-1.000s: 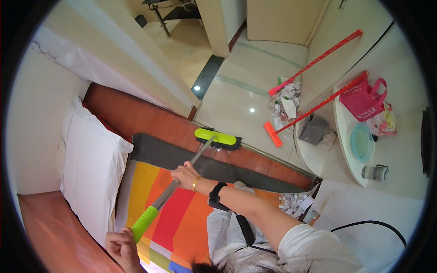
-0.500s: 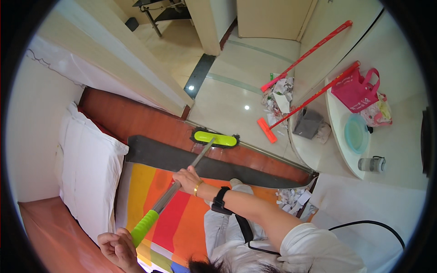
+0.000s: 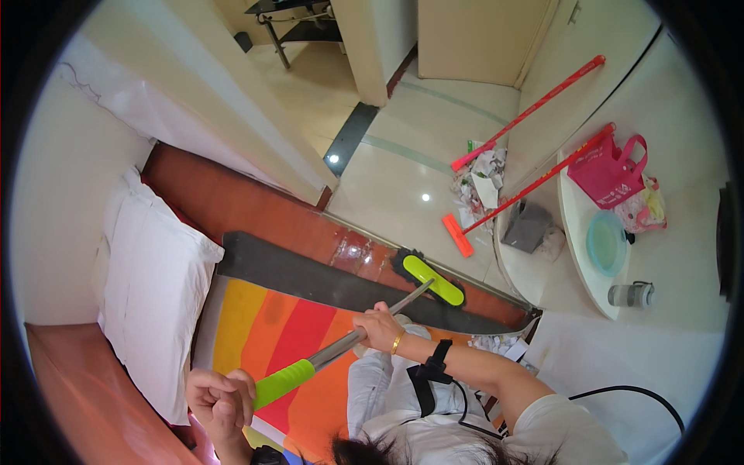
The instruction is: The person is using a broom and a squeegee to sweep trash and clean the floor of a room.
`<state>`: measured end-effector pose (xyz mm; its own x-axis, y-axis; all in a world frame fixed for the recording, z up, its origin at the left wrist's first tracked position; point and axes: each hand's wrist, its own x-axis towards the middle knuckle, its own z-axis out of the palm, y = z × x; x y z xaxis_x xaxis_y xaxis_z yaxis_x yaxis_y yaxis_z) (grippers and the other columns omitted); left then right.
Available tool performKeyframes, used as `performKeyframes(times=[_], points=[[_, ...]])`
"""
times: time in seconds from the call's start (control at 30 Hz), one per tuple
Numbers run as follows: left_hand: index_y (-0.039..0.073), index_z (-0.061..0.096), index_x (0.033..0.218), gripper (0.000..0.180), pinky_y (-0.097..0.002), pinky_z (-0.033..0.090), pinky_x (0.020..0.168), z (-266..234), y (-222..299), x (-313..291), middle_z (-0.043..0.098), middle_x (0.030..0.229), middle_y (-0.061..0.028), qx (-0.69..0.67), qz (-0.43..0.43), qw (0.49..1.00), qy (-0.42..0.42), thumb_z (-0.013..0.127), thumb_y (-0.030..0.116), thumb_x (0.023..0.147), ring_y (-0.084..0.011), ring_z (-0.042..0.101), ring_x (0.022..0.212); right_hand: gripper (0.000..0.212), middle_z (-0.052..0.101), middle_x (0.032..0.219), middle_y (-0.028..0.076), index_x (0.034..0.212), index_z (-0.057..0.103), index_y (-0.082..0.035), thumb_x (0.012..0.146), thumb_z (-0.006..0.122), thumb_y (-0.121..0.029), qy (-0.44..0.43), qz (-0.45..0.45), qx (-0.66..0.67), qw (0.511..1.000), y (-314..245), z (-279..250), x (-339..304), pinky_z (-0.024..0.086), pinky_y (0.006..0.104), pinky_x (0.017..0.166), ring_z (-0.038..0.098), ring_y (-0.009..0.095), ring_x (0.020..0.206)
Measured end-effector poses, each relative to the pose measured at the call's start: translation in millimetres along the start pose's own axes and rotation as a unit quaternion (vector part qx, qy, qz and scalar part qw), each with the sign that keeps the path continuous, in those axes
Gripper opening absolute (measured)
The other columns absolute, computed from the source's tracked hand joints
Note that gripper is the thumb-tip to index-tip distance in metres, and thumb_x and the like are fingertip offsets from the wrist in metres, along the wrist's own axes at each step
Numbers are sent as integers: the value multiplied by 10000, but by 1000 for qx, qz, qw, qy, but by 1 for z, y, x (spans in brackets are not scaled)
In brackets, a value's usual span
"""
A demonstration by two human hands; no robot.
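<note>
A broom with a lime-green head (image 3: 432,280) and dark bristles rests on the red-brown wooden ledge (image 3: 306,223), near its edge. The metal pole (image 3: 335,350) slants down leftward to a green grip (image 3: 284,384). My right hand (image 3: 378,328), with a gold bracelet on its wrist, is closed around the pole's middle. At the top end of the grip, my left hand (image 3: 221,401) is curled closed; its palm side partly hides the contact. Below the pole lies a striped orange, red and yellow mat (image 3: 267,329), beside a dark grey strip (image 3: 310,277).
A white pillow (image 3: 159,283) lies left. Paper scraps (image 3: 484,182) are heaped on the tiled floor beside two red-handled tools (image 3: 535,178). Right, a curved white shelf (image 3: 580,232) bears a pink bag (image 3: 608,174), a pale blue basin (image 3: 606,244) and a clear bottle (image 3: 632,294).
The broom head has slid right along the ledge and turned at an angle. Both my hands have shifted right with the pole, and my view has tilted slightly.
</note>
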<state>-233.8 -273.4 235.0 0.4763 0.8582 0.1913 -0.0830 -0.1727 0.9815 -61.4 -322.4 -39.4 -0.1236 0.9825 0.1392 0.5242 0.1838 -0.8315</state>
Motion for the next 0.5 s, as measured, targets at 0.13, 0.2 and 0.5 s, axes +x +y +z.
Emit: performKeyframes(times=[0.13,0.2,0.5], points=[[43,380,816,290,-197,304,437,-19,1,-14,276,356,77,4,-7,998,58,501,307,812,-38,250,250,150,494,547,22,633,477,-144,599,619,-177,-11,-11,8,1000,-6,19,7,282,315,640,501,187,566],[44,383,805,289,-193,302,442,-33,2,-23,269,357,78,9,-2,997,79,491,312,816,-35,242,257,134,500,546,25,631,478,-144,612,606,-178,-27,-21,5,999,-14,34,14,282,316,640,502,187,558],[50,393,790,272,-186,304,461,-121,26,-67,259,367,74,39,50,978,198,461,311,829,-33,231,282,86,499,551,14,644,475,-145,637,561,-149,-137,-101,-21,985,-69,104,88,267,321,647,506,180,579]])
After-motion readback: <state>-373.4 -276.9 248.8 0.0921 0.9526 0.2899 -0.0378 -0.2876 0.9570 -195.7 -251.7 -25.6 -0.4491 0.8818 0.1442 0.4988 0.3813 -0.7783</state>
